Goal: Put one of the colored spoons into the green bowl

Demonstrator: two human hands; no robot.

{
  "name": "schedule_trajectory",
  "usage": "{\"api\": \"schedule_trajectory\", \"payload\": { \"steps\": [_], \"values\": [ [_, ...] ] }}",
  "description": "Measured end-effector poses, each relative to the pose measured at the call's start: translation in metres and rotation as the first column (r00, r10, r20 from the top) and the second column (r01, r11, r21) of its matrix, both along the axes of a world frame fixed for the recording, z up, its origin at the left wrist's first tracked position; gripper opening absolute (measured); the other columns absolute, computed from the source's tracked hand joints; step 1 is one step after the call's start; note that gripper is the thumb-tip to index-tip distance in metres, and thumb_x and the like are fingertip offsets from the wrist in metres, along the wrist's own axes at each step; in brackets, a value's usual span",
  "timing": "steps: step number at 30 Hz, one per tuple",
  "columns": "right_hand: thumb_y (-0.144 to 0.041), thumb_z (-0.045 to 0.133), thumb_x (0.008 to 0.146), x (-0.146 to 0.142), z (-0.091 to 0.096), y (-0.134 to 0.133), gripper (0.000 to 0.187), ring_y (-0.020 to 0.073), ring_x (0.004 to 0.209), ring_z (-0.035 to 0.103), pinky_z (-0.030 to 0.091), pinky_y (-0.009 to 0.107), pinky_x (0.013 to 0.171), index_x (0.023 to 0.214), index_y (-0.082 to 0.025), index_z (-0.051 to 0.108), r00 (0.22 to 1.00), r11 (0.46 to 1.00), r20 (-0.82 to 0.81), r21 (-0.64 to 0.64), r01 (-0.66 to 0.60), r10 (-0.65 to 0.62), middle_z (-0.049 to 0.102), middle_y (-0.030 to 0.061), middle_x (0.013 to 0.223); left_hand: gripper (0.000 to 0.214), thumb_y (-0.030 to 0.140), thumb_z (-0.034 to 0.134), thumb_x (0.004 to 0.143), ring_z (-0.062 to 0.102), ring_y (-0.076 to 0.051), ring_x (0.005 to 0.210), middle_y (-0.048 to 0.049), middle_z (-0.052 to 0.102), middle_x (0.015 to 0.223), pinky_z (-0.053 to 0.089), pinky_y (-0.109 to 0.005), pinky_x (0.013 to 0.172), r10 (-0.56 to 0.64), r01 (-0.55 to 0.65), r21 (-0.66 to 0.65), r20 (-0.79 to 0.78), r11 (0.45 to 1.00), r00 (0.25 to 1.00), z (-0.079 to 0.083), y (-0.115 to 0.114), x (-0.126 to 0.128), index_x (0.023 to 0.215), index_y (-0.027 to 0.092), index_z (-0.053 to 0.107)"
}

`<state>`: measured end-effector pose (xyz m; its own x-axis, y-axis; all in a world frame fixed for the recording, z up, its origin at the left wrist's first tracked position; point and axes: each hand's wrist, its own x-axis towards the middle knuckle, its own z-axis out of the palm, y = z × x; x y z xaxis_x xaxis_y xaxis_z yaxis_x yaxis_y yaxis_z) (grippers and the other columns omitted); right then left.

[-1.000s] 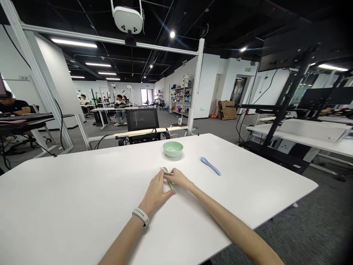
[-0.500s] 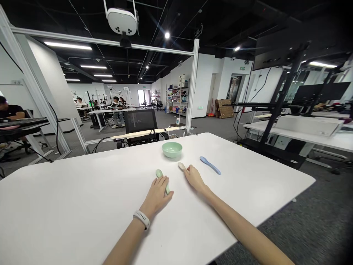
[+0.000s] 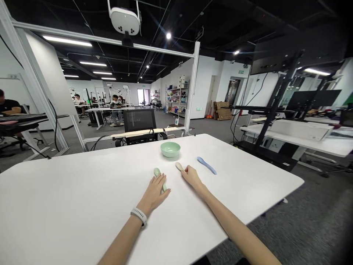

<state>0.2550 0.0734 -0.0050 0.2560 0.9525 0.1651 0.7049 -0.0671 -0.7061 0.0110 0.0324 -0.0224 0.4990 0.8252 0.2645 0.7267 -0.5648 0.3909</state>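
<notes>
Big open office with a black ceiling and rows of workstations; the white table (image 3: 82, 206) in front of me has a mint green bowl (image 3: 170, 149) near the middle, with a blue spoon (image 3: 206, 165) lying at an angle just to its right. My left hand (image 3: 153, 193) is flat and palm-down on a green spoon (image 3: 157, 172), fingers close together over it; the spoon's rounded end pokes past the fingertips and its handle sticks out under the hand. My right hand (image 3: 191, 177) is a little further right, fingers curled in a narrow pinch around a cream spoon (image 3: 179, 166), whose rounded end points toward the bowl; the hands are near each other but not touching. Both spoons sit just in front of the bowl. There's a white wristband (image 3: 139, 216) on my left wrist, no readable text on it; a green sign (image 3: 241, 71) over a far doorway is too small to read; a co-worker (image 3: 8, 110) sits at a desk off to the left.
</notes>
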Motion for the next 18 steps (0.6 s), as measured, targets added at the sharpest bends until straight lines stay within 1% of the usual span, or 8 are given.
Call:
{"api": "schedule_trajectory", "payload": {
  "steps": [2,4,7,12,18],
  "values": [
    [-0.019,0.067,0.09,0.0016,-0.0024,0.0027,0.024,0.0191,0.076,0.063,0.04,0.027,0.067,0.074,-0.024,0.05,1.0,1.0,-0.004,0.005,0.001,-0.001,0.069,0.0037,0.08,0.07,0.058,0.048,0.099,0.039,-0.03,0.161,-0.0138,0.045,0.171,0.031,-0.057,0.134,0.002,-0.002,0.008,-0.004,1.0,1.0,0.0005,-0.0003,0.0,0.159,0.023,0.045],
    [-0.018,0.067,0.089,0.0028,-0.0043,0.005,0.025,0.0187,0.075,0.063,0.04,0.027,0.066,0.072,-0.025,0.049,1.0,1.0,-0.005,0.004,-0.001,0.001,0.068,0.0036,0.08,0.07,0.057,0.05,0.098,0.039,-0.03,0.161,-0.0139,0.046,0.17,0.032,-0.056,0.134,0.008,-0.008,0.0,-0.009,1.0,1.0,0.0003,-0.0005,0.0003,0.158,0.022,0.047],
    [-0.018,0.066,0.089,0.004,-0.0043,0.0052,0.024,0.0186,0.075,0.063,0.04,0.027,0.065,0.073,-0.025,0.049,1.0,1.0,-0.009,-0.003,-0.008,0.008,0.069,0.0047,0.082,0.071,0.056,0.05,0.098,0.037,-0.029,0.162,-0.0133,0.044,0.172,0.03,-0.056,0.135,0.016,-0.016,-0.01,-0.001,1.0,1.0,-0.0022,0.0001,0.0007,0.16,0.021,0.045],
    [-0.017,0.067,0.086,0.0043,-0.0001,0.0022,0.021,0.0195,0.077,0.063,0.042,0.027,0.066,0.074,-0.024,0.051,1.0,1.0,-0.006,-0.014,-0.01,0.009,0.07,0.0053,0.082,0.071,0.056,0.051,0.098,0.038,-0.03,0.162,-0.0131,0.045,0.171,0.028,-0.058,0.135,0.008,-0.009,0.011,0.027,1.0,1.0,-0.0072,0.0015,0.0012,0.161,0.024,0.043],
    [-0.018,0.068,0.087,0.0048,0.0009,0.0019,0.02,0.0194,0.075,0.063,0.041,0.027,0.066,0.075,-0.024,0.052,1.0,1.0,-0.006,-0.029,-0.008,0.008,0.07,0.0056,0.083,0.073,0.058,0.052,0.097,0.037,-0.031,0.162,-0.0128,0.045,0.171,0.03,-0.057,0.135,0.029,-0.029,-0.003,0.006,1.0,1.0,-0.0029,-0.0012,0.0021,0.16,0.023,0.045]
  ]
}}
